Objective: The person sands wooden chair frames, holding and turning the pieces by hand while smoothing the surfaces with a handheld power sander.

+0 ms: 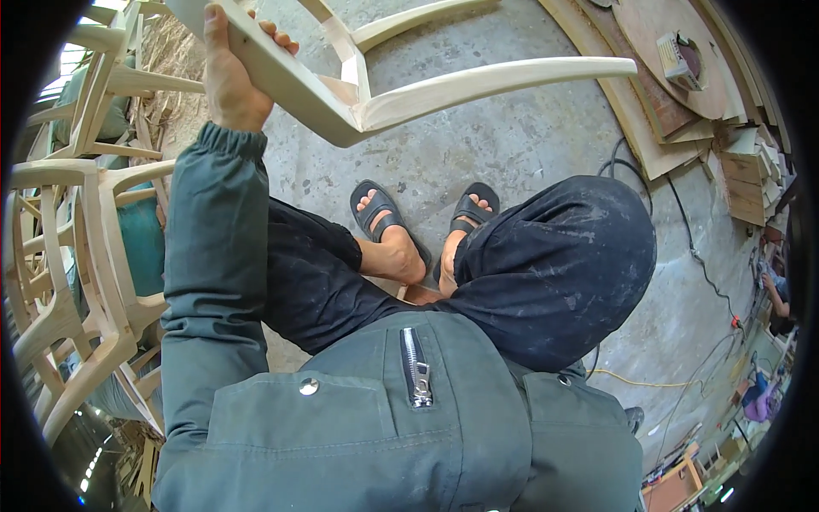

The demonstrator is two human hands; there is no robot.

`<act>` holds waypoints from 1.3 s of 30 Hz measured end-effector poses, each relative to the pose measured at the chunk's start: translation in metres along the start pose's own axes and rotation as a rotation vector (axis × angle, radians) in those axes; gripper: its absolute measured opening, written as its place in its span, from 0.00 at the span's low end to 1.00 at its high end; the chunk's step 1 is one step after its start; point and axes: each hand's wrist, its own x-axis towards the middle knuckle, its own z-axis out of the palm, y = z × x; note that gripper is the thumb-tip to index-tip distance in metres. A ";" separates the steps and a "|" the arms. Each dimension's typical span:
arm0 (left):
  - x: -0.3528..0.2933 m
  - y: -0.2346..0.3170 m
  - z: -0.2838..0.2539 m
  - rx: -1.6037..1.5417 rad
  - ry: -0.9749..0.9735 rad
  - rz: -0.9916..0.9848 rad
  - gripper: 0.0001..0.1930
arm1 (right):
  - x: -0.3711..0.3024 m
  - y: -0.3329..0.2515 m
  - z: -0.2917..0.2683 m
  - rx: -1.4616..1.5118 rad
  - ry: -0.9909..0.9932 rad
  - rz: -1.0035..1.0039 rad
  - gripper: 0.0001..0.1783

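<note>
At the upper left my left hand (235,81) is closed around the edge of a pale, unpainted wooden chair frame (286,81). Its thumb lies on the near face, and fingertips show over the far side. The frame is tilted, with a curved leg (495,88) stretching to the right above the floor. A second leg (418,24) runs the same way farther off. The top of the picture cuts off the rest of the frame. My right hand is out of sight.
Several bare wooden chair frames (111,213) are stacked close on my left. Boards and cut panels (657,85) lie at the upper right beside a pile of wood blocks (744,179). A black cable (687,226) crosses the concrete floor (512,141). Another person (778,294) is at the far right.
</note>
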 end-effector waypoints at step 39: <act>0.068 0.031 0.019 -0.239 -0.367 -0.003 0.30 | -0.106 -0.632 -0.333 0.457 -0.283 -1.419 0.49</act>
